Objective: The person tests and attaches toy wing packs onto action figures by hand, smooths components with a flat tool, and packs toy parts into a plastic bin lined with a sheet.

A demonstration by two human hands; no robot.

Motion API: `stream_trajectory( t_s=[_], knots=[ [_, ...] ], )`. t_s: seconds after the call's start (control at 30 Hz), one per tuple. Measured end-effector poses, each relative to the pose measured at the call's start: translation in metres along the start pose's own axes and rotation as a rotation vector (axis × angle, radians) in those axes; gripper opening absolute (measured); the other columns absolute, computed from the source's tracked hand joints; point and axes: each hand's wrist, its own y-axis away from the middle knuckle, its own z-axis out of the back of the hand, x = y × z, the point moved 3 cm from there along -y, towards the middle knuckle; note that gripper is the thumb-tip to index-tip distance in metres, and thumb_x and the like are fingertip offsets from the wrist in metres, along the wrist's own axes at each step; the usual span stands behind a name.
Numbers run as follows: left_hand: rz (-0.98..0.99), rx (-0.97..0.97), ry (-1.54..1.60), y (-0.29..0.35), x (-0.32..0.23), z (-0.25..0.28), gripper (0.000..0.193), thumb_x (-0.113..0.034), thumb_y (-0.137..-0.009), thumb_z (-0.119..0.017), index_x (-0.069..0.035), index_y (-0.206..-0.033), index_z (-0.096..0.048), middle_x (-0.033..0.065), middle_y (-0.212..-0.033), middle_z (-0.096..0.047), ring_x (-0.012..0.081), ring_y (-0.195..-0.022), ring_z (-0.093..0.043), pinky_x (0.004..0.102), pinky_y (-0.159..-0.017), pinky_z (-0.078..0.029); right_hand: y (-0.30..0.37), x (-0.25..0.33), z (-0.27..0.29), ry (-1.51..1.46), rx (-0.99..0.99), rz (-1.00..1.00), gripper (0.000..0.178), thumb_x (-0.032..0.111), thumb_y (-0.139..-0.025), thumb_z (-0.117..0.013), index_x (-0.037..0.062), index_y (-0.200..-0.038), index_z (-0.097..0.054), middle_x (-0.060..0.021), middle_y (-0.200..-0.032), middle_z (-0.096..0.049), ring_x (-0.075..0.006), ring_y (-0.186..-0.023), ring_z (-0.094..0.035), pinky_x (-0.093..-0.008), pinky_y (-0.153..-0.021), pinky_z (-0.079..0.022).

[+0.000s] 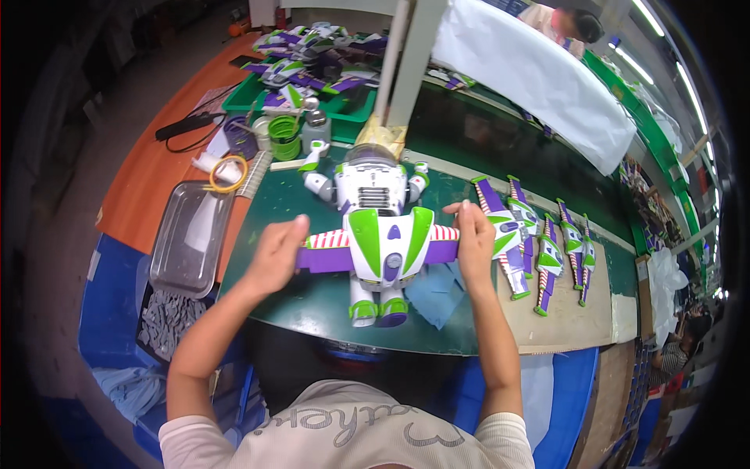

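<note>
Between my two hands is a toy wing pack (390, 248), white and green in the middle with purple, red-striped wings. My left hand (277, 252) grips the left wing tip, and my right hand (474, 242) grips the right one. Under and behind it, a white toy space figure (370, 186) lies on its back on the green table (273, 301), its feet toward me. The wing pack covers the figure's middle. A blue cloth (434, 295) lies beside the figure's feet, close to my right hand.
Several more wing packs (549, 262) lie in a row on a tan board (574, 320) at right. Far left stands a green crate (355, 125) heaped with wing parts. Green tape (284, 139), a clear plastic tray (186, 262) and grey parts (168, 324) are at left. A post (406, 78) rises behind the figure.
</note>
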Motion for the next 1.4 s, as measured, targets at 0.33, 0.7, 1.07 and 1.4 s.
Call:
stream_trajectory(
  t_s=[0.33, 0.7, 1.07, 1.4],
  knots=[
    [-0.216, -0.072, 0.198, 0.003, -0.007, 0.029, 0.041, -0.035, -0.098, -0.031, -0.009, -0.067, -0.037, 0.0012, -0.064, -0.043, 0.0083, -0.06, -0.036, 0.026, -0.056, -0.03, 0.011, 0.07, -0.072, 0.071, 1.053, -0.082, 0.054, 0.025, -0.071, -0.075, -0.0007, -0.114, -0.055, -0.0117, -0.098, -0.065, -0.0228, -0.091, -0.062, -0.0317, -0.083, -0.047],
    [-0.028, -0.136, 1.05, 0.004, 0.006, -0.072, 0.069, -0.062, -0.091, -0.013, -0.003, -0.121, -0.035, 0.0172, -0.124, -0.047, 0.0274, -0.117, -0.045, 0.0403, -0.099, -0.033, 0.004, 0.057, -0.063, -0.861, -0.036, -0.234, 0.024, 0.016, -0.082, -0.067, -0.0006, -0.097, -0.059, -0.0068, -0.091, -0.062, -0.0136, -0.081, -0.058, -0.0284, -0.072, -0.047],
    [-0.081, -0.263, 1.225, -0.04, 0.043, -0.067, 0.04, -0.039, -0.089, -0.041, -0.004, -0.075, -0.055, 0.015, -0.076, -0.061, 0.0246, -0.074, -0.058, 0.0379, -0.073, -0.047, 0.045, 0.08, -0.086, 0.413, 0.352, 0.606, 0.053, 0.023, -0.064, -0.076, 0.0016, -0.107, -0.054, -0.0124, -0.101, -0.051, -0.0238, -0.061, -0.06, -0.0335, -0.052, -0.049],
    [-0.124, -0.243, 1.338, -0.049, 0.061, -0.063, 0.036, -0.029, -0.083, -0.041, -0.004, -0.059, -0.049, 0.0149, -0.062, -0.055, 0.0248, -0.062, -0.053, 0.0336, -0.064, -0.045, 0.047, 0.062, -0.098, 0.365, 0.173, 0.852, 0.061, 0.019, -0.055, -0.082, 0.0046, -0.108, -0.057, -0.0103, -0.091, -0.054, -0.0252, -0.073, -0.056, -0.0336, -0.057, -0.047]
  ],
)
